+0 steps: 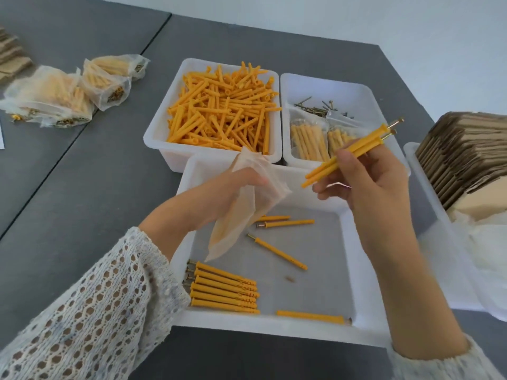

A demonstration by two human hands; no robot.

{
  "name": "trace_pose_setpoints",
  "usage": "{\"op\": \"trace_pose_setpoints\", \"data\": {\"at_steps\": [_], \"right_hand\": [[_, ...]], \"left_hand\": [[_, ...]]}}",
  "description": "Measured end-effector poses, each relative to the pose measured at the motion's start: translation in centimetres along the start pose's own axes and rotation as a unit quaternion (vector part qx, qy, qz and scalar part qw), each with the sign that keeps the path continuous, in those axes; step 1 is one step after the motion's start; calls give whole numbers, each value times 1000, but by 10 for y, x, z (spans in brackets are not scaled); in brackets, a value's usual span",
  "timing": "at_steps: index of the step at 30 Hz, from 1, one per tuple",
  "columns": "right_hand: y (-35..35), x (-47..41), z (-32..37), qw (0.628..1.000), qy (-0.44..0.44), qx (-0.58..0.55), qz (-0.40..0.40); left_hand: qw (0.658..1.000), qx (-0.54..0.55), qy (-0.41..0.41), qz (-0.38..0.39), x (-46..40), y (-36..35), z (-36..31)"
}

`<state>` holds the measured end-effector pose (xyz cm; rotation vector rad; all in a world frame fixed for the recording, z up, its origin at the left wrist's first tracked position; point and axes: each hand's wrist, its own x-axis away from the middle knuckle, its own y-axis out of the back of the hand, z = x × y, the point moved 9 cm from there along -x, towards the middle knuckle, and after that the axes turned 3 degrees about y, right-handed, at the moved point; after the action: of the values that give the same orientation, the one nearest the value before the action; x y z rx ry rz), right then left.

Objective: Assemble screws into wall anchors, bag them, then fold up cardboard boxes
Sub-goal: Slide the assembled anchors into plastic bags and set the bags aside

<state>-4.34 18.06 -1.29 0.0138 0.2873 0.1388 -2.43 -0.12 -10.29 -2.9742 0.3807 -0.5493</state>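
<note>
Left hand [233, 187] grips an empty bag [247, 204] above the near tray [274, 325]; fingertips hidden behind the film. Right hand [365, 176] pinches a few anchors [354, 152], screw heads pointing up-right; exact count unclear, fingers cover the middle. In the tray: a row of assembled anchors [225, 292] at front left, loose ones around. Anchor bin [159, 138] behind. Screw bin [343, 89] beside it, with filled packets [308, 144]. Cardboard [461, 157] cut off right.

Grey table [82, 187] (trays [162, 138], seemingly bags [55, 97]).
</note>
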Motion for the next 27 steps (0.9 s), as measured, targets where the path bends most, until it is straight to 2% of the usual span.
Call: {"op": "trace_pose_setpoints", "data": {"at_steps": [3,7,11,13,17,19,21,24,27], "right_hand": [[-24,-1,1,1000,-1,-20,15],[-49,4,-6,998,-3,34,47],[-75,11,-10,976,25,151,155],[-69,9,-6,977,42,162,134],[-25,0,-6,985,13,170,11],[-13,0,-18,974,-33,225,22],[-20,7,-41,935,-94,322,118],[-38,28,-80,795,-132,524,277],[-50,42,-99,706,-123,616,328]], "left_hand": [[1000,12,-4,11,1,-1,0],[997,35,-27,57,3,-10,-5],[998,48,-26,39,2,-9,-6],[997,47,-32,42,2,-9,-8],[995,85,-33,41,0,-6,-7],[995,82,-36,36,-1,-4,-6],[995,81,-45,22,0,-1,-9],[996,70,-60,-3,0,4,-12],[996,74,-52,-18,3,4,-15]]}}
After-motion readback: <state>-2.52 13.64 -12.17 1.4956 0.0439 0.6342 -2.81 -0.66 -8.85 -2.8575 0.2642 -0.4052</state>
